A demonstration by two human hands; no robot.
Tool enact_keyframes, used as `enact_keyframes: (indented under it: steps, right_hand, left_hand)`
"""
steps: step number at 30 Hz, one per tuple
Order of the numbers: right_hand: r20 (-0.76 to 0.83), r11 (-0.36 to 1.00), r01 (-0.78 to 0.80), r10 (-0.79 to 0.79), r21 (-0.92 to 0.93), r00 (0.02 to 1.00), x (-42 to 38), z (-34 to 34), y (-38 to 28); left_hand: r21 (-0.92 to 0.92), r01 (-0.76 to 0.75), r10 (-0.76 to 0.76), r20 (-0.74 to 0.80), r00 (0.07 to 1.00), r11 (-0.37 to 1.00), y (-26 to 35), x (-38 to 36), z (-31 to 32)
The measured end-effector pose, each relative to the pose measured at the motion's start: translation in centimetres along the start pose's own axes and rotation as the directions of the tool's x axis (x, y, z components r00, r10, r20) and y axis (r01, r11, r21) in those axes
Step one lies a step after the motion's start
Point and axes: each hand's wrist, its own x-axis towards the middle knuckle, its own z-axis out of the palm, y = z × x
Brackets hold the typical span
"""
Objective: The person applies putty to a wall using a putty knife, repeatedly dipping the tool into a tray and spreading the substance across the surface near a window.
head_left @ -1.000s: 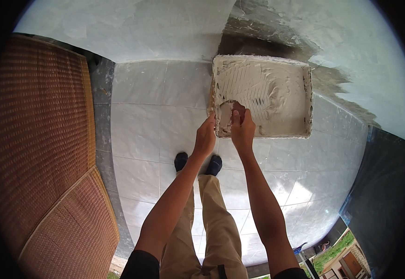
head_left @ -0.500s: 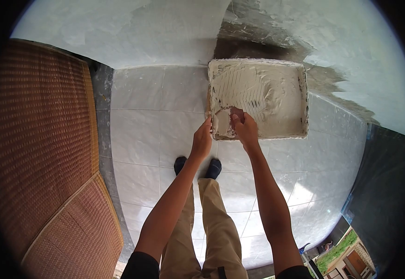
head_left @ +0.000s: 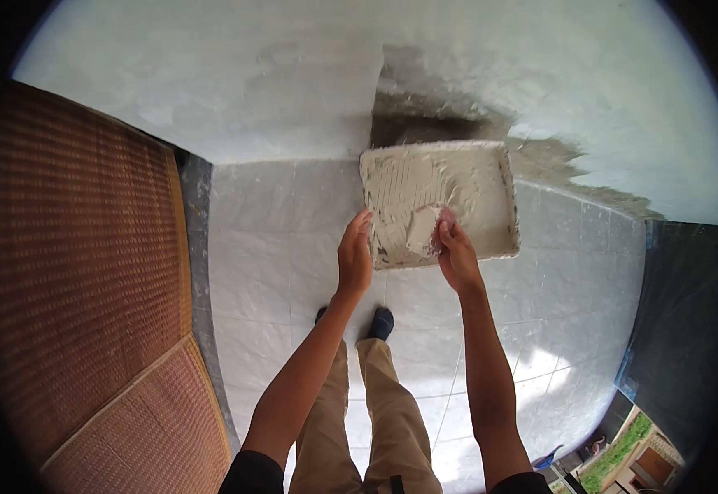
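Note:
My left hand point(head_left: 355, 253) grips the left side of a rectangular tray point(head_left: 515, 206), its fingers partly hidden by the rim. Pale beige, wet putty point(head_left: 474, 181) covers the tray's floor, ridged with lines on the left and smeared toward the middle. Pinched in my right hand point(head_left: 458, 251) is a reddish-brown putty scraper point(head_left: 447, 219), over the tray's near part. A thick layer of putty point(head_left: 423, 229) coats the scraper's left-hand face.
Ahead stands a pale, skim-coated wall point(head_left: 293, 90) with a dark, bare patch point(head_left: 433, 115) behind the tray. Grey tiles point(head_left: 252, 263) cover the floor. Woven brown mats point(head_left: 95, 247) are at the left, and a dark sheet point(head_left: 680, 313) is at the right.
The tray appears lower and slightly left in view. The scraper has shifted right within the tray and its putty-coated face shows more fully. My left hand still holds the tray's side.

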Motion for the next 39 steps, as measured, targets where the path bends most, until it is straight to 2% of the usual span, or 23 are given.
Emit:
enact_keyframes:
  steps: [2,3,5,7,9,11,12,13,14,19,21,22,26,28,29,31,32,34,35,37,38,39]
  right_hand:
    - [-0.003,0.983,0.068,-0.068,0.171,0.998,-1.6,1.6,-2.1]
    - [0.010,0.980,0.099,-0.102,0.173,0.995,-2.2,2.3,-3.1]
    - [0.084,0.936,0.156,-0.192,0.314,0.978,-3.2,3.6,-5.5]
    - [0.159,0.917,0.227,-0.290,0.330,0.944,-4.5,6.2,-9.2]
    - [0.107,0.880,0.222,-0.290,0.419,0.951,-6.4,9.8,-13.7]
    - [0.139,0.854,0.283,-0.375,0.436,0.916,-7.7,12.9,-18.6]
    - [0.148,0.830,0.397,-0.483,0.391,0.863,-9.5,17.0,-24.0]
    - [0.136,0.807,0.479,-0.548,0.345,0.825,-10.6,19.2,-26.5]
    - [0.193,0.776,0.537,-0.612,0.330,0.767,-10.7,20.2,-28.5]
    - [0.236,0.639,0.723,-0.769,0.262,0.594,-15.2,27.0,-39.0]
    - [0.234,0.583,0.782,-0.810,0.220,0.537,-16.8,29.5,-41.9]
    - [0.201,0.577,0.790,-0.815,0.206,0.543,-17.5,30.6,-43.2]
    - [0.244,0.494,0.855,-0.858,0.157,0.451,-19.5,34.8,-48.0]
    - [0.248,0.401,0.916,-0.888,0.008,0.387,-20.6,36.7,-49.8]
    - [0.252,0.393,0.919,-0.891,0.017,0.377,-20.7,37.5,-50.6]
    - [0.235,0.206,0.965,-0.942,-0.162,0.241,-20.2,38.8,-52.0]
    - [0.239,0.200,0.967,-0.942,-0.156,0.234,-19.6,39.2,-52.4]
    - [0.256,-0.082,0.910,-0.966,-0.407,0.027,-18.0,39.9,-53.1]
    - [0.260,-0.088,0.912,-0.965,-0.401,0.022,-17.9,40.6,-53.2]
    - [0.458,-0.469,0.721,-0.858,-0.510,-0.234,-17.7,42.0,-54.0]
    - [0.559,-0.656,0.621,-0.733,-0.429,-0.388,-16.8,42.3,-54.7]
    - [0.556,-0.660,0.621,-0.730,-0.424,-0.397,-16.0,42.7,-54.9]
  left_hand:
    - [-0.028,-0.104,0.105,0.042,0.994,0.994,2.6,0.8,0.4]
    - [-0.031,-0.140,0.141,0.048,0.989,0.990,4.4,1.2,0.6]
    - [-0.096,-0.184,0.192,0.082,0.978,0.978,8.7,1.7,1.1]
    - [-0.105,-0.248,0.258,0.096,0.961,0.963,14.1,2.1,1.4]
    - [-0.123,-0.345,0.360,0.137,0.923,0.930,19.9,2.5,1.6]
    - [-0.157,-0.445,0.467,0.155,0.870,0.881,26.1,2.9,1.4]
    - [-0.150,-0.546,0.565,0.142,0.813,0.824,32.2,3.5,1.0]
    - [-0.130,-0.601,0.614,0.130,0.778,0.789,35.3,3.5,0.5]
    - [-0.138,-0.647,0.661,0.125,0.740,0.750,38.3,3.6,0.0]
    - [-0.232,-0.746,0.777,0.085,0.624,0.624,51.1,3.2,-2.2]
    - [-0.220,-0.764,0.792,0.074,0.606,0.606,55.0,2.8,-3.6]
    - [-0.226,-0.779,0.808,0.068,0.586,0.584,56.8,2.7,-4.2]
    - [-0.176,-0.855,0.871,0.036,0.490,0.488,62.9,2.1,-6.9]
    - [-0.104,-0.882,0.888,0.024,0.459,0.459,65.3,2.1,-8.0]
    - [-0.101,-0.888,0.894,0.023,0.448,0.448,66.2,2.2,-8.3]
    - [-0.024,-0.923,0.923,-0.011,0.384,0.383,67.5,2.7,-8.6]
    - [-0.022,-0.926,0.926,-0.014,0.376,0.376,67.9,3.2,-8.6]
    - [0.071,-0.943,0.946,-0.015,0.325,0.325,68.3,4.5,-8.6]
    - [0.073,-0.945,0.948,-0.020,0.318,0.319,68.3,5.4,-8.7]
    - [0.114,-0.941,0.948,-0.044,0.316,0.319,68.2,7.2,-8.5]
    - [0.118,-0.943,0.951,-0.046,0.307,0.310,68.2,7.9,-8.5]
    - [0.162,-0.939,0.953,-0.046,0.299,0.302,68.1,8.5,-8.5]
